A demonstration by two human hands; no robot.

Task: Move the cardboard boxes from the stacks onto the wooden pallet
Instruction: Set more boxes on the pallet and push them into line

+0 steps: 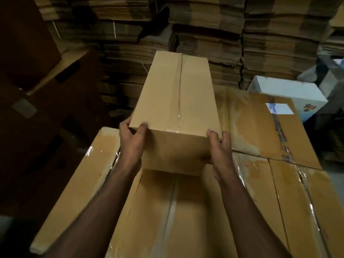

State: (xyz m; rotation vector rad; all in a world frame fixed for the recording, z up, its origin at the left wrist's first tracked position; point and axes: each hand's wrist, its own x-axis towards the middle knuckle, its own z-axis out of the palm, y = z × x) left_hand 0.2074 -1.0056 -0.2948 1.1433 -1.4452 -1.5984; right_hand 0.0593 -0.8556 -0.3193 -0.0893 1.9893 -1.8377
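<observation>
I hold a long tan cardboard box [175, 101] sealed with clear tape along its top seam, lifted above a layer of taped boxes. My left hand [133, 140] grips its near left corner, thumb on top. My right hand [219, 148] grips the near right corner, fingers under the end face. Below it lies a box [175, 211] between my forearms, with more boxes [264, 123] to the right and one [81, 183] to the left. No wooden pallet is visible.
Tall stacks of flattened cardboard sheets [214, 34] fill the background. Dark brown boxes [46, 94] are piled at the left. A white box [290, 94] stands at the far right behind the taped boxes. A strip of grey floor [333, 175] shows at the right edge.
</observation>
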